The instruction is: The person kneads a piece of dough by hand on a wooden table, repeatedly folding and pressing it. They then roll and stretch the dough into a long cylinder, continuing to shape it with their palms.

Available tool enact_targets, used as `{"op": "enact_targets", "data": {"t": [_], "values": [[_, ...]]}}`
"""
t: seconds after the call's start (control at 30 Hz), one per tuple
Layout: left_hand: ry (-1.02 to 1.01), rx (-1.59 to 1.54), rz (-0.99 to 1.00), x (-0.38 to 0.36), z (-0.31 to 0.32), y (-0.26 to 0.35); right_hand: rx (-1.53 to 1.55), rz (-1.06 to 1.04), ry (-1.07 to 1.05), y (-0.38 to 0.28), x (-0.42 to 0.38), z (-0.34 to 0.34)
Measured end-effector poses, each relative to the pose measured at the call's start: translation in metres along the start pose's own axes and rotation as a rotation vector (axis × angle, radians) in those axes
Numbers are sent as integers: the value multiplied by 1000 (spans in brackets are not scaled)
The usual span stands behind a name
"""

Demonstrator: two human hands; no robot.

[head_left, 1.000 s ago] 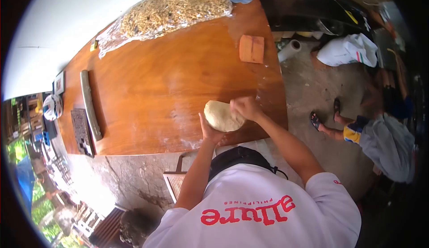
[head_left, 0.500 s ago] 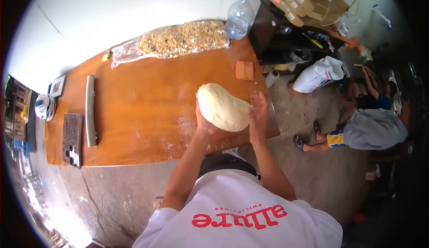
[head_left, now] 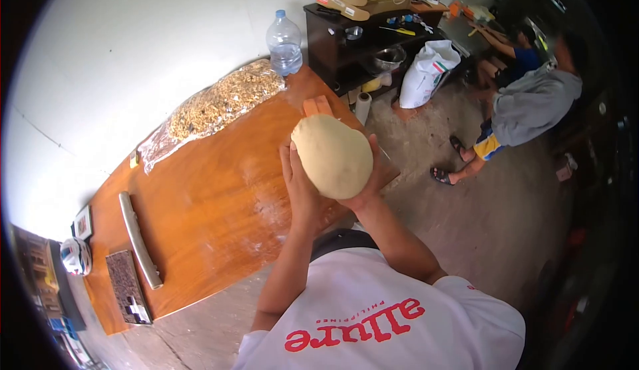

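Far to the left of the hands, a patterned dark rectangular slab [head_left: 128, 287] and a long grey metal bar [head_left: 140, 239] lie side by side on the glossy orange-brown wooden table [head_left: 219, 190], whose surface shows pale floury smears. The left hand [head_left: 301, 185] cups the left flank of a smooth, pale beige oval lump of dough [head_left: 332, 154], fingers pressed flat against it. The dough is lifted clear of the table, its long axis running from upper left to lower right, the narrower rounded end pointing up and away. The right hand [head_left: 369, 183] wraps under the lower right side, gripping it from below. Beyond the hands lies a clear plastic bag of brown grain [head_left: 213, 107], with a clear plastic water bottle [head_left: 284, 35] past it. Right of the hands, well apart, a person in a grey top [head_left: 529, 107] crouches on the concrete floor.
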State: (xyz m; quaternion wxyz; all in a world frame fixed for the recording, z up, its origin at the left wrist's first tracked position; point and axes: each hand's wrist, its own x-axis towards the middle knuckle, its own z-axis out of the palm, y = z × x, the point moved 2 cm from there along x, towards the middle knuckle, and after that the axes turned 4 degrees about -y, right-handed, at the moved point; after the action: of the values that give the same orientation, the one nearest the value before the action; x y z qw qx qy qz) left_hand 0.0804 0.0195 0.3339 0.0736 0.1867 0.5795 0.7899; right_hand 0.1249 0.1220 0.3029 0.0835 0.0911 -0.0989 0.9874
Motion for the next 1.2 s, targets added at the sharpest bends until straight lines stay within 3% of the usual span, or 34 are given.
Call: {"op": "enact_targets", "data": {"t": [0.07,0.17,0.2,0.27,0.33,0.4,0.43,0.53,0.63,0.7,0.8,0.87,0.93,0.97,1.03,1.17,1.2], "values": [[106,148,112,11,-4,13,77,50,52,3,1,3],[-116,839,148,40,-44,11,11,-57,201,-18,5,-11],[-118,842,146,45,-58,0,16,-58,203,-26,7,-17],[-381,-115,-351,47,-68,-28,-104,-13,220,-42,11,-26],[-374,-173,-401,46,-53,-23,-137,-46,232,-54,18,-25],[-149,-201,-520,37,-19,-11,-166,-70,265,-60,18,-30],[-145,-202,-529,37,-10,-20,-219,-76,295,-65,22,-34],[-303,-101,-424,47,19,-46,-321,-66,362,-71,26,-24],[-336,-527,-662,57,29,-91,-384,-53,380,-75,27,-10],[-359,-578,-668,54,29,-109,-419,-80,361,-84,27,-8],[-313,-692,-664,39,40,-115,-883,-13,499,-99,25,-13],[-150,-771,-603,33,51,-123,-1409,-202,505,-105,23,7],[-79,-774,-521,33,54,-128,-1497,-441,444,-103,25,1],[-75,-789,-498,30,58,-115,-1504,-462,463,-112,26,-8],[-53,-798,-407,25,57,-107,-1647,-513,194,-126,32,-21],[5,-665,-331,19,58,-77,-1647,-449,228,-148,26,-42],[7,-670,-336,16,60,-70,-1295,-327,369,-154,23,-68]]}}
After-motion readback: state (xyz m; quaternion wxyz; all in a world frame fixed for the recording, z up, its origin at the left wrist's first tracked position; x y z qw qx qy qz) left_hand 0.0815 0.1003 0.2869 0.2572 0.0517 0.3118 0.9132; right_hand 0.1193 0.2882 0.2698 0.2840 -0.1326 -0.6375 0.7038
